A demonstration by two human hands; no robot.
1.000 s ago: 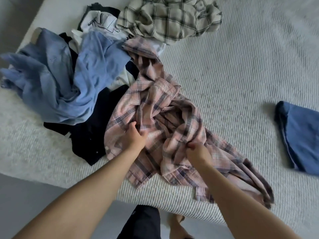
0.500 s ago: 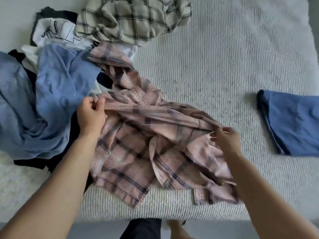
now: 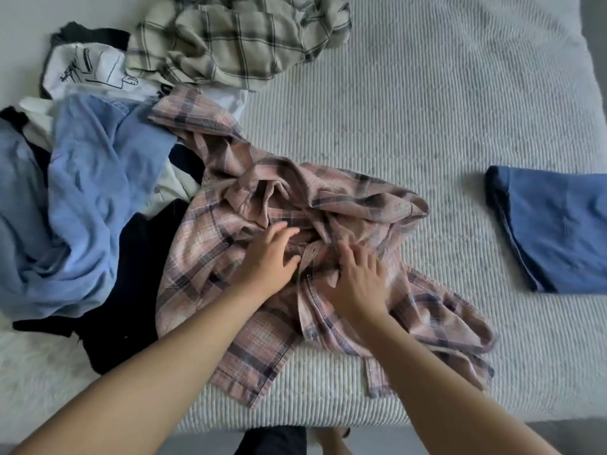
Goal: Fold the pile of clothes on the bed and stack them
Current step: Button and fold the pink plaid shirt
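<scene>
Dark trouser leg (image 3: pixel 269 442) showing at the bottom edge of the view. Bare foot (image 3: pixel 330 439) standing just right of the trouser leg, partly cut off. Grey floor (image 3: pixel 584 436) running out well to its right. Fluffy white surface (image 3: pixel 29 366) lying well to its left, higher up.

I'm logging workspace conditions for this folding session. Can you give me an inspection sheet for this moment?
Surface: ribbed pale bed cover, mostly bare on the right.
Job's things: pink plaid shirt crumpled at the near edge; folded blue garment lying apart on the right.
Clutter: unfolded pile at left: light blue shirt, black garment, white printed tee, beige plaid shirt.
Grippers: left hand and right hand, fingers spread, on the pink shirt.
Cables: nothing seen.
Surroundings: grey floor below the bed edge.
</scene>
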